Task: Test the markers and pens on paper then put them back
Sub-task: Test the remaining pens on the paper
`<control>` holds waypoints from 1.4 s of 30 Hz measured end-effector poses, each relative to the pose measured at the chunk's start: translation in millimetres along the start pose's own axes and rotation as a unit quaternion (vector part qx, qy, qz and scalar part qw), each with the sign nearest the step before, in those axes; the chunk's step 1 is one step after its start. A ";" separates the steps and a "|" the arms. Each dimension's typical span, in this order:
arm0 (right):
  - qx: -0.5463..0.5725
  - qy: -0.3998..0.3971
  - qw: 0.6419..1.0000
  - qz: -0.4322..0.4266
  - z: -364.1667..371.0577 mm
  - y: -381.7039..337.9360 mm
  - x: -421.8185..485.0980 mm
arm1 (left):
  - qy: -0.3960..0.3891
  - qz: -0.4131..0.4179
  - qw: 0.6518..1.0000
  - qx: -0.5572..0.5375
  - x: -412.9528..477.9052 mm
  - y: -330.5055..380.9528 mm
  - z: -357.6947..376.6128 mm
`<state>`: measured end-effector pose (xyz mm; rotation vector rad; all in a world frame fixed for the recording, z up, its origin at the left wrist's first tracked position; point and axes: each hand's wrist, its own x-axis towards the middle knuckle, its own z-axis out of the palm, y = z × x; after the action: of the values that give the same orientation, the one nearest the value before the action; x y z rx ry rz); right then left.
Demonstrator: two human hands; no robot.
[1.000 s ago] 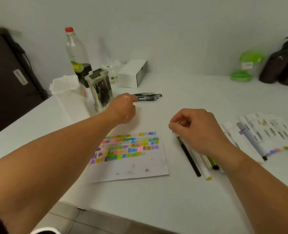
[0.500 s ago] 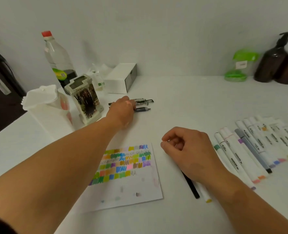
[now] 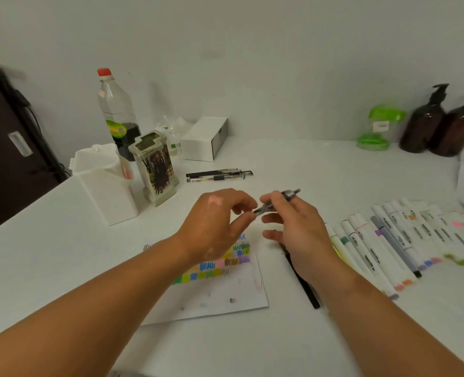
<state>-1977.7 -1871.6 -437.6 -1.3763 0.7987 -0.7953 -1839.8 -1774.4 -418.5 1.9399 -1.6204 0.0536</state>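
Where the white surface (image 3: 320, 170) ends at the far left, a dark case (image 3: 7, 159) stands beside it. Just right of it a white lidded container (image 3: 102, 186) stands on the surface, with a clear bottle (image 3: 116, 110) with a red cap behind it near the wall. Beside the container stands a scribbled-on pen holder (image 3: 156, 170), and farther back lies a white box (image 3: 206, 138). A few loose pens (image 3: 217, 174) lie side by side between the box and the hands.

At the centre, the left hand (image 3: 214, 224) and the right hand (image 3: 298, 227) meet above the surface, both on one grey pen (image 3: 277, 202). The pen is tilted, its far end pointing up and to the right. The left hand's fingers (image 3: 241, 224) pinch its near end, while the right hand's thumb and forefinger are clamped on the barrel and its other fingers curl loosely below.

Under the hands lies the test paper (image 3: 220, 289), its far part covered with coloured swatches. Right of the paper a black pen (image 3: 304, 284) lies on the surface, partly hidden by the right wrist. Farther right, a row of white markers (image 3: 388, 240) lies side by side. By the far wall at the right stand a green container (image 3: 380, 126) and two brown pump bottles (image 3: 421, 123).
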 end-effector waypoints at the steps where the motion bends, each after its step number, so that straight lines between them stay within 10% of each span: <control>1: 0.048 0.001 0.999 0.010 -1.3 -0.3 -0.3 | -0.018 -0.005 1.000 0.017 -5.2 -5.1 -5.6; 8: 0.316 -0.040 0.943 0.094 -12.8 -3.6 4.0 | -0.209 -0.039 0.973 0.095 -54.8 -53.2 -13.7; 26: 0.452 -0.123 0.872 0.140 -17.8 -3.5 9.7 | -0.152 -0.029 0.984 0.082 -71.4 -67.2 10.7; 42: 0.060 -0.164 0.984 0.023 8.9 21.0 -15.6 | -0.148 -0.064 0.983 0.093 -76.5 -64.6 11.9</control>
<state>-1977.7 -1852.9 -458.0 -1.3313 0.5139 -0.5521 -1804.5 -1707.9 -485.6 2.2798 -1.7244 -0.1454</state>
